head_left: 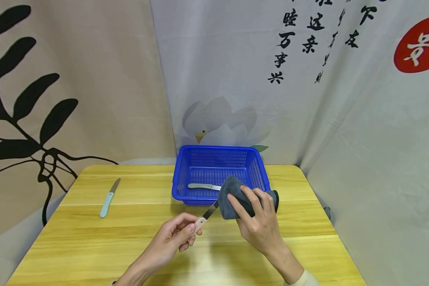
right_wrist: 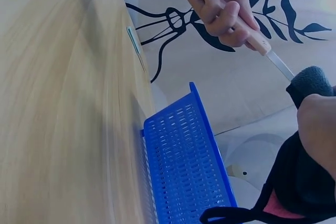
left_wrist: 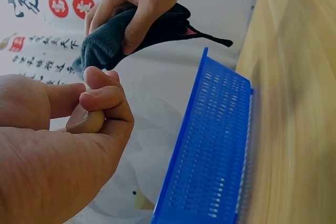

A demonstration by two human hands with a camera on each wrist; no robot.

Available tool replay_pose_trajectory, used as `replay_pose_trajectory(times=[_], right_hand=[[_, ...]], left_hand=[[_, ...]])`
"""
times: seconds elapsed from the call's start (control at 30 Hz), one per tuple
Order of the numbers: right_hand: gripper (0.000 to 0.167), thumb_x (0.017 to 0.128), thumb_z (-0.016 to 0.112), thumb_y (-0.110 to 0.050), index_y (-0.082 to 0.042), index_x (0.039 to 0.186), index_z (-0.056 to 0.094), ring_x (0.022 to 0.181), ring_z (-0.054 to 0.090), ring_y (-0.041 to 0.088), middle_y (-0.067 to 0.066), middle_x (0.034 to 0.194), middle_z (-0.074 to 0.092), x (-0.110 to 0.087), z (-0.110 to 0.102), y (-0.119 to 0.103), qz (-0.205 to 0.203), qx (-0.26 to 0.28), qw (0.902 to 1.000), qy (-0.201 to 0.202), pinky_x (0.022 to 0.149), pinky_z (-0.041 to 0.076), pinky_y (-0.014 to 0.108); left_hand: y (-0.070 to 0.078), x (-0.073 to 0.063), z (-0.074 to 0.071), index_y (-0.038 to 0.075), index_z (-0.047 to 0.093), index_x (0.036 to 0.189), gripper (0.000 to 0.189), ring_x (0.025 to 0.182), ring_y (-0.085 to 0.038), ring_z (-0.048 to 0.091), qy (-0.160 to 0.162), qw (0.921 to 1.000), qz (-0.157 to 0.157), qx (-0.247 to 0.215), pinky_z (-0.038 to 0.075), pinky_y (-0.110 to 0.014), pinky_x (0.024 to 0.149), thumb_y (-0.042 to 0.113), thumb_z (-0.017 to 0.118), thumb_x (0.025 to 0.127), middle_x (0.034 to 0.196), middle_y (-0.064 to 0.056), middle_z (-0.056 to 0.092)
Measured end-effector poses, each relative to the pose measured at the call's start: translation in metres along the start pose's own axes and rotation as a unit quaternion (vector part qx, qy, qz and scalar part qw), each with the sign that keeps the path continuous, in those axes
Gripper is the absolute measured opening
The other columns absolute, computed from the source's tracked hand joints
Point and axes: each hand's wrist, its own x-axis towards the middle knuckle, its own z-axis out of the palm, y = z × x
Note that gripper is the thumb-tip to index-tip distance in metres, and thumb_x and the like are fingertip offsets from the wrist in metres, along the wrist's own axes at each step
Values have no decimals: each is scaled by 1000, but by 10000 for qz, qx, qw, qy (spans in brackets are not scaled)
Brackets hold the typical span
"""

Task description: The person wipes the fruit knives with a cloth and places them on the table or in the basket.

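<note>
My left hand (head_left: 175, 235) grips the pale pinkish handle of a knife (head_left: 200, 223), its blade slanting up to the right. In my right hand (head_left: 258, 222) is a folded dark grey cloth (head_left: 230, 198), which covers the blade's tip. Both hands are above the table, in front of a blue basket. In the right wrist view the bare part of the blade (right_wrist: 281, 66) runs into the cloth (right_wrist: 311, 83). The left wrist view shows the butt of the knife handle (left_wrist: 86, 121) among the left fingers; the blade is hidden there.
The blue plastic basket (head_left: 177, 174) stands at the table's back edge with a pale-handled knife (head_left: 200, 186) lying inside. Another knife, with a light blue handle (head_left: 107, 204), lies on the wooden table (head_left: 139, 222) at the left. A printed curtain (head_left: 218, 71) hangs behind.
</note>
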Motion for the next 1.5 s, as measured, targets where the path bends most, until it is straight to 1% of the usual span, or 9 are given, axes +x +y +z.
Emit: replay_pose_trajectory(times=[0.23,0.47,0.57,0.7,0.87,1.03,1.1,1.37,1.5], right_hand=[[32,115,61,-24,-12,136,81,111,62,47,28,135,72,1,0,-6,53,172,9997,148,91,53,59],[29,114,61,-26,-17,131,83,108,63,40,22,133,75,0,6,-29,-535,480,9972,195,90,54,52],[30,114,60,-25,-19,132,82,109,63,38,20,135,75,0,8,-36,-732,618,9954,68,90,53,50],[32,113,58,-21,-19,135,82,109,63,37,19,137,74,-1,9,-41,-843,654,9943,-73,90,53,48],[33,113,57,-21,-20,136,81,110,63,37,18,139,73,-3,9,-43,-760,550,9954,-184,91,53,49],[32,114,57,-22,-20,134,82,112,63,38,17,138,74,-3,10,-41,-625,415,9970,-214,92,53,50],[32,114,57,-23,-20,134,82,113,63,39,17,138,74,-3,10,-39,-566,383,9974,-226,93,52,51],[32,115,57,-26,-21,136,81,113,63,40,18,137,74,-3,9,-30,-398,241,9987,-187,93,53,53],[33,115,57,-25,-21,136,81,114,63,41,19,137,74,-3,8,-26,-276,184,9993,-198,95,53,55]], left_hand=[[2,0,0,-4,61,141,33,82,-2,60,184,9997,-172,0,49,-16,66,21,53,121,116,0,75],[2,0,0,-3,61,143,34,82,-3,60,297,9994,-162,-69,50,-17,66,22,53,121,116,-3,74],[0,-1,0,-4,60,142,33,82,-4,59,251,9995,-126,-175,48,-18,66,21,52,122,108,-2,71],[0,-2,-1,-4,61,142,32,82,-5,59,199,9995,-81,-226,47,-18,67,19,52,122,101,-2,66],[0,-3,-1,-2,63,140,31,83,-5,59,214,9997,-91,-125,48,-19,67,21,53,122,103,-2,67],[1,-2,-1,-2,63,139,31,83,-5,60,274,9995,-153,25,49,-20,67,23,53,122,111,0,72],[1,-2,-1,-2,64,139,31,82,-4,59,287,9995,-148,45,50,-20,66,22,53,122,114,-2,73],[0,-3,0,-1,66,137,29,82,-2,59,278,9995,14,141,49,-18,64,20,54,121,113,0,74],[0,-2,0,-2,65,137,29,80,-2,59,245,9996,-10,148,49,-19,63,20,54,121,112,1,75]])
